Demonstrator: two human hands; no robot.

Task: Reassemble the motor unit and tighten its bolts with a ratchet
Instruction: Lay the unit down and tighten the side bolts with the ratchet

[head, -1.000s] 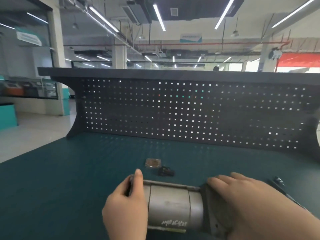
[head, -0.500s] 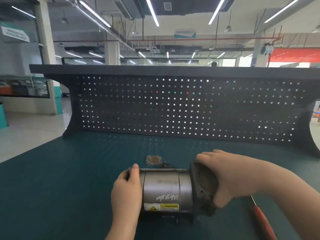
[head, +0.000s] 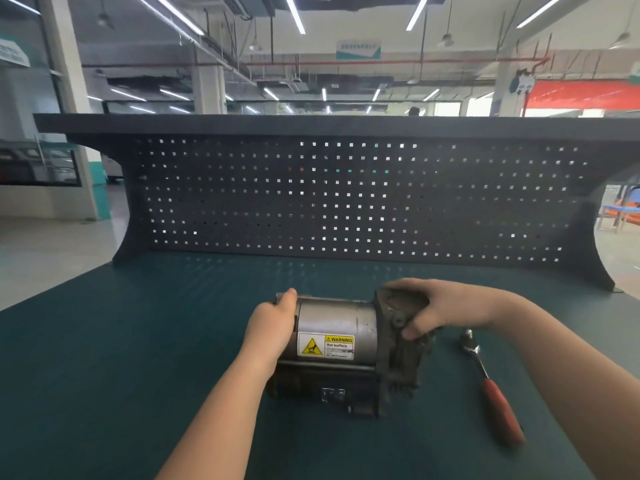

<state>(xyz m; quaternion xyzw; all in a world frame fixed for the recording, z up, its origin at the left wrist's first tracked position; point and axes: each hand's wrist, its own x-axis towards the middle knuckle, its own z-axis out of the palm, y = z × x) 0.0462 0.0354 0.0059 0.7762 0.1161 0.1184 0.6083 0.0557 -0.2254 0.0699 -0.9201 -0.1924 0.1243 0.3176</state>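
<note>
The motor unit (head: 337, 320) lies on its side on the green bench mat, a grey metal cylinder with a yellow warning label facing me. My left hand (head: 272, 327) grips its left end cap. My right hand (head: 433, 306) grips the dark cast housing (head: 394, 337) on its right end, fingers over the top and thumb on the front. A ratchet with a red handle (head: 498, 407) lies on the mat to the right of the motor, its metal head pointing away from me, under my right forearm.
A dark pegboard back panel (head: 346, 202) with a shelf on top stands along the far edge of the bench. The green mat (head: 121, 358) stretches left and right of the motor. The bench's left edge runs diagonally at the far left.
The motor has been rolled toward me, so the warning label now faces up front. The view tilted down, bringing the ratchet into sight; the small parts behind the motor are now hidden.
</note>
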